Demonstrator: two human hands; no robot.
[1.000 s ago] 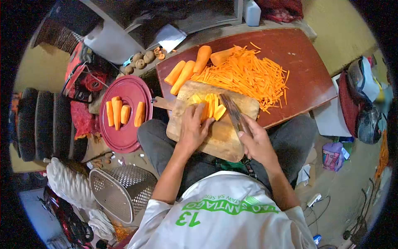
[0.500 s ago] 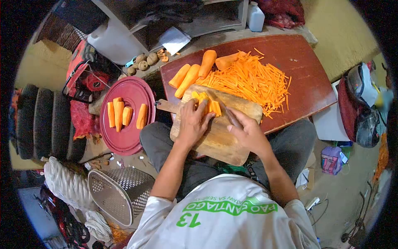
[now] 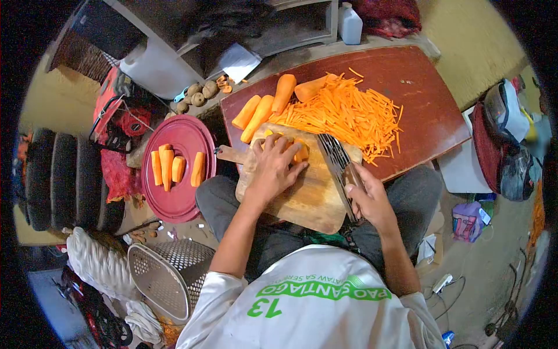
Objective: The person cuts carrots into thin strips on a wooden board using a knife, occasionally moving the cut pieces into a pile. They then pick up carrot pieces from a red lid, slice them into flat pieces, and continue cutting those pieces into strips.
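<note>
A wooden cutting board (image 3: 308,203) with a handle at its left lies over the near edge of the red table. On its upper part, my left hand (image 3: 274,168) presses down on orange carrot pieces (image 3: 301,153), its fingers curled over them and partly hiding them. My right hand (image 3: 371,200) grips a knife (image 3: 338,166) by its handle, the broad blade pointing away from me over the board's right side, clear of the pieces. Beyond the board lies a heap of thin carrot strips (image 3: 354,113). Whole peeled carrots (image 3: 285,92) rest at its left.
The red table (image 3: 424,87) reaches away to the right. A round red lid (image 3: 192,131) at the left bears several carrots (image 3: 166,166). Potatoes (image 3: 197,99) lie behind it. A perforated basket (image 3: 168,273) stands at the lower left, and a white jug (image 3: 350,24) at the back.
My right hand has moved right and toward me, taking the knife off the pieces, with its blade now broadly visible. My left hand has spread further over the pieces.
</note>
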